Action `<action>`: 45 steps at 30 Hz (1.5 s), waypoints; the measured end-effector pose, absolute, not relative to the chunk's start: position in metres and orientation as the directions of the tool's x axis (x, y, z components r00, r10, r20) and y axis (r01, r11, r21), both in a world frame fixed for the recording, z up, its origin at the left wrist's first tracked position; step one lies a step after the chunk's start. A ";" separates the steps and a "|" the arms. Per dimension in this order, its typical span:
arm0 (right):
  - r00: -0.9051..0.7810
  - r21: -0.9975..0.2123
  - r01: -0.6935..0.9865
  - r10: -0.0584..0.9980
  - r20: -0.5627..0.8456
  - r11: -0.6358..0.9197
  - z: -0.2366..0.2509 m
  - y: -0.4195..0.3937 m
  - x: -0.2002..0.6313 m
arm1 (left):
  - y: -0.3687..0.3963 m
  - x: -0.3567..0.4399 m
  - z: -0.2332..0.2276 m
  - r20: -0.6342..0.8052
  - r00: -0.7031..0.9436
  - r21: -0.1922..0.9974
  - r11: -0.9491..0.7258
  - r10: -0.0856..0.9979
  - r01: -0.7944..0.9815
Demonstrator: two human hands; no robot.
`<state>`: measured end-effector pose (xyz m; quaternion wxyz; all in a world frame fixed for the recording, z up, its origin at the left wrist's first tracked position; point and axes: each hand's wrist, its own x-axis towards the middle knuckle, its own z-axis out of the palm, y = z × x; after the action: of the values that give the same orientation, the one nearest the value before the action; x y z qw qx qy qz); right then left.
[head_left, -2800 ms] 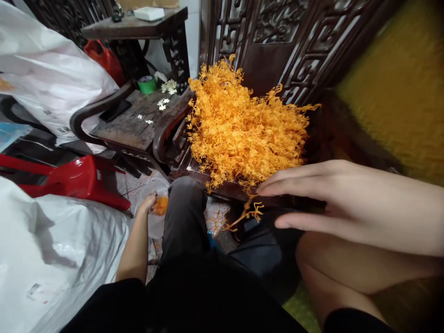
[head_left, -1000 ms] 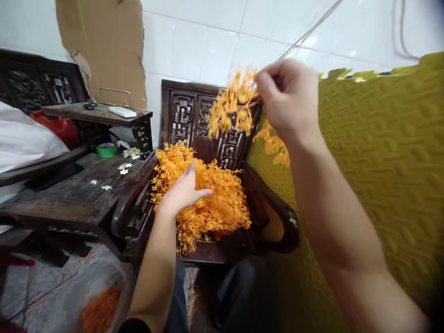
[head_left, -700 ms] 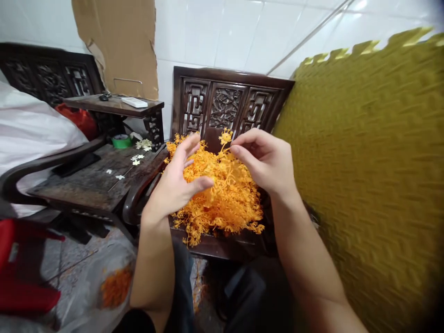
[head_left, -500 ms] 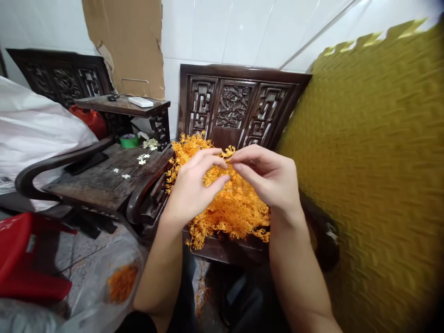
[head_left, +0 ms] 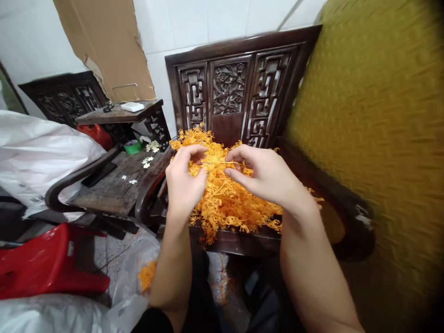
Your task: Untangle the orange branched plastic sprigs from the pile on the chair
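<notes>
A large heap of orange, curly-ended plastic flower sprays [head_left: 239, 203] covers the seat of the dark wooden chair in front of me. Above it, a thin orange plastic stem [head_left: 220, 162] lies level between my hands. My left hand [head_left: 183, 178] has its fingers curled around the stem's left end; the exact contact is partly hidden. On the other side, my right hand [head_left: 268, 178] is curved with thumb and fingertips apart, close to the stem's hooked right end. No firm grip shows there.
Behind the heap rises a carved chair back [head_left: 229, 88]. A yellow foam mat [head_left: 374, 120] stands at the right. Leftward are another chair with white flower pieces [head_left: 147, 162] and green tape [head_left: 133, 147], a red stool [head_left: 52, 259], and a plastic bag [head_left: 130, 263] containing orange pieces.
My hands have moved apart from their fingertip-to-fingertip position, and the thin stem now shows between them. My right fingers have spread. The view has tilted and shifted.
</notes>
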<state>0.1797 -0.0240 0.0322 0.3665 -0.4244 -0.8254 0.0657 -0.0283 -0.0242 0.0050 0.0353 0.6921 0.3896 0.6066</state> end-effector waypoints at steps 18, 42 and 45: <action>-0.161 -0.672 0.374 0.758 0.632 0.639 0.009 -0.026 0.168 | -0.027 0.016 -0.008 0.584 0.032 0.811 -0.584 0.811 0.005; -0.091 -0.229 0.905 0.690 0.718 0.359 0.006 -0.018 0.167 | -0.055 -0.011 0.020 0.594 0.224 0.621 -0.618 0.772 0.482; -0.071 -0.238 0.912 0.700 0.710 0.334 0.008 -0.019 0.172 | -0.051 -0.014 0.019 0.596 0.233 0.610 -0.622 0.768 0.491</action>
<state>0.1717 -0.0187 0.0079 0.3876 -0.5605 -0.7190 -0.1363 -0.0139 -0.0514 0.0186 0.1489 0.7708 0.4084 0.4657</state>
